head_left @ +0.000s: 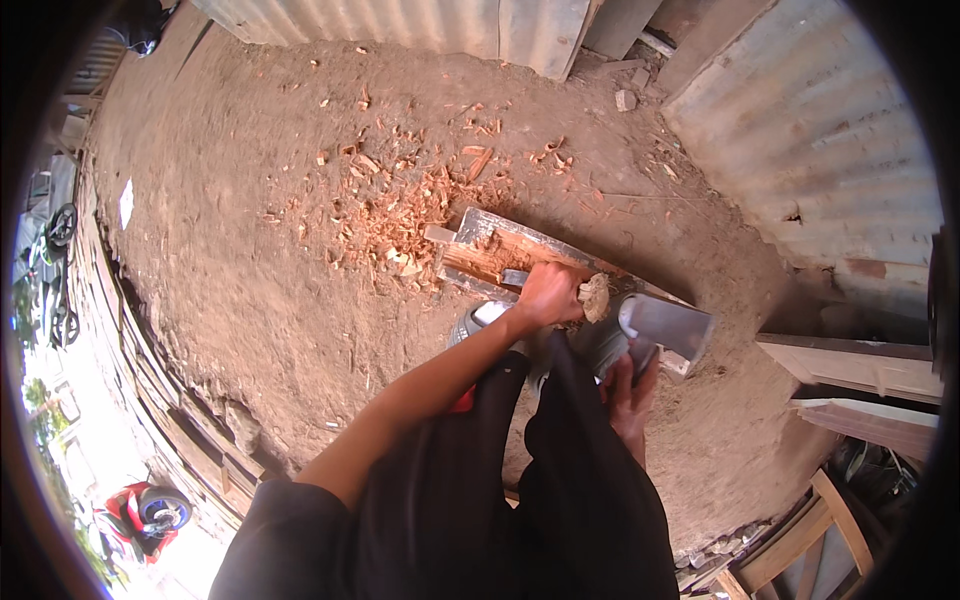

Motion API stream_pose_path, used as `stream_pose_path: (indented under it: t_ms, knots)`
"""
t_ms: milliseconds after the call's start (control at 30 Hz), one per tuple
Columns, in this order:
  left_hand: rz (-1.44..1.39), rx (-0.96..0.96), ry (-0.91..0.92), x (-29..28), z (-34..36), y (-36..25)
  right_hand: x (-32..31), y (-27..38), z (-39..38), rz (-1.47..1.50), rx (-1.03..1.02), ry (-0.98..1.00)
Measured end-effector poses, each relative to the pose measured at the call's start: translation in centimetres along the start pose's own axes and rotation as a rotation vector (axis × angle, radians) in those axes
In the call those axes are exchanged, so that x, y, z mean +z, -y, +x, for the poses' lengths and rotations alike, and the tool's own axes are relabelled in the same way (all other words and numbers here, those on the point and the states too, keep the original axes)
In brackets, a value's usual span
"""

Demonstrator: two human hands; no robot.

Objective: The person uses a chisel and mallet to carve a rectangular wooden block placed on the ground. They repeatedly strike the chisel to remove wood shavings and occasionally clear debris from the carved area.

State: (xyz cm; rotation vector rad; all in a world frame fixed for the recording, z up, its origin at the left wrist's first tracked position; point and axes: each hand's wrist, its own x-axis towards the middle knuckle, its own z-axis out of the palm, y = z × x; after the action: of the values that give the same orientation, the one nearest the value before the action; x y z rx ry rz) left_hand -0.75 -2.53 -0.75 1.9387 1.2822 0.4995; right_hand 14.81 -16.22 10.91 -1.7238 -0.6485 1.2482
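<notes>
My left hand (550, 294) is wrapped round the handle of a chisel (514, 277). The handle's pale, frayed butt sticks out on the right side of the fist, and the metal blade points left into the hollowed part of a wooden workpiece (540, 241). That workpiece lies slantwise on the ground beyond my knees, its reddish inside cut open and its rims whitish and worn. My right hand (630, 388), slightly blurred, grips a mallet with a broad grey head (668, 325). The mallet head is to the right of the chisel's butt, apart from it.
Wood chips and shavings (400, 215) are strewn over the dirt ground (230, 250) beyond the workpiece. Corrugated metal sheets (820, 140) stand at the far side and right. Boards (850, 365) and a wooden frame (800, 540) are at the right, a red motorcycle (140, 520) at lower left.
</notes>
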Motion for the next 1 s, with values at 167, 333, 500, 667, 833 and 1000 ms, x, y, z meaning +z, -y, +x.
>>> stream_pose_path:
  t_ms: [167,333,500,667,833,1000]
  knots:
    - [-0.048,0.012,-0.027,-0.5,-0.3,0.1,-1.9,1.3,0.9,-0.149,-0.011,0.211]
    - [-0.036,0.013,-0.014,-0.7,0.2,0.4,0.5,1.6,0.4,-0.113,-0.148,0.071]
    - [-0.05,0.066,-0.087,-0.7,-0.4,0.6,-1.0,3.5,1.2,-0.262,-0.098,0.205]
    - [0.009,0.017,0.017,-0.9,-0.2,0.3,0.4,1.8,0.6,-0.062,-0.169,0.113]
    - [0.01,0.046,-0.009,-0.7,-0.3,0.7,-1.8,4.5,1.5,-0.483,-0.1,0.297]
    - [-0.023,0.051,-0.033,0.0,-0.3,0.8,0.5,5.4,0.7,-0.022,-0.188,0.035]
